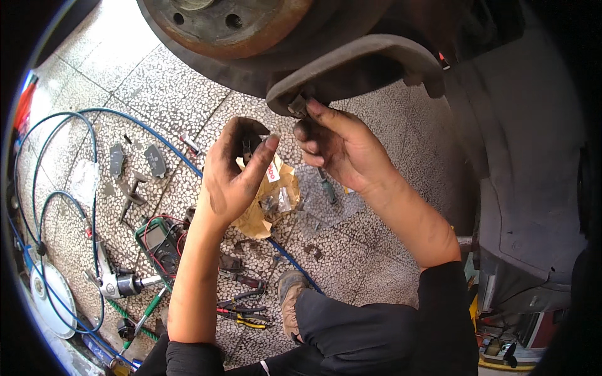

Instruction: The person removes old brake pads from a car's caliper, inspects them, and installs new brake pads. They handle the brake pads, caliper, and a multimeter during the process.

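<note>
Two hands [235, 172] [345, 147]; two brake pads [116, 161] [155, 161]; one multimeter [165, 254]

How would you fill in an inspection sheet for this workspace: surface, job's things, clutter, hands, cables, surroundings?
Surface: speckled tiled floor, littered with tools and parts.
Job's things: rust-edged disc above; curved metal bracket below it; small metal clip at the bracket's end.
Clutter: two brake pads, torn brown paper, multimeter, impact wrench, pliers.
Hands: right hand pinches the clip; left hand is curled, its grip unclear.
Cables: blue hose looped at left, crossing the floor; red leads by the multimeter.
Surroundings: dark grey panel at right.
</note>
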Available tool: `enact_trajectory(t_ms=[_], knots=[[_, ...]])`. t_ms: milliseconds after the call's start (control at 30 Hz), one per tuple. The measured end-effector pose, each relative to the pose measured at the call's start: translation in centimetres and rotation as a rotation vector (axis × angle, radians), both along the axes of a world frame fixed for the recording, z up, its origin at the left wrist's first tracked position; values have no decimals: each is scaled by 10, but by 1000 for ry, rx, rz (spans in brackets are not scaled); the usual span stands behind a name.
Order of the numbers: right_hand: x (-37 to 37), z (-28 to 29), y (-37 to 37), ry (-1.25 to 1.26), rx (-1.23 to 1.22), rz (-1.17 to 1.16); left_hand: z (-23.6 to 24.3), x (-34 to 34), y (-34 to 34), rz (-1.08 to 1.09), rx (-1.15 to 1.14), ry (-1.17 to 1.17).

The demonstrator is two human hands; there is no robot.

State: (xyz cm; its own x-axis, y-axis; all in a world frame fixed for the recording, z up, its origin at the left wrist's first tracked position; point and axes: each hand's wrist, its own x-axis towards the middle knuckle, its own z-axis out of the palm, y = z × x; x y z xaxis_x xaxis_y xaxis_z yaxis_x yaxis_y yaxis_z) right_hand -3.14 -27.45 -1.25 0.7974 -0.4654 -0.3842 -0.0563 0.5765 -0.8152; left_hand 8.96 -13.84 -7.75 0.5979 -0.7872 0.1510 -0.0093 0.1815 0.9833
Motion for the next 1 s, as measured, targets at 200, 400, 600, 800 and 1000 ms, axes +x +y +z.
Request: enact_trajectory(t_ms=[200, 400, 600, 800, 1000], knots=[[1, 1, 2, 24, -27, -8, -20, 11, 0, -5, -2, 14], [-3, 1, -2, -4, -85, 73, -22, 15, 1, -102, 71, 27], [-3, -1, -2, 25, -99, 66, -30, 12, 1, -39, 33, 42], [-2, -2, -4, -7, -63, 42, -33, 7, -1, -45, 18, 68], [-11, -3, -11, 21, -134, 79, -26, -1, -4, -74, 38, 61]])
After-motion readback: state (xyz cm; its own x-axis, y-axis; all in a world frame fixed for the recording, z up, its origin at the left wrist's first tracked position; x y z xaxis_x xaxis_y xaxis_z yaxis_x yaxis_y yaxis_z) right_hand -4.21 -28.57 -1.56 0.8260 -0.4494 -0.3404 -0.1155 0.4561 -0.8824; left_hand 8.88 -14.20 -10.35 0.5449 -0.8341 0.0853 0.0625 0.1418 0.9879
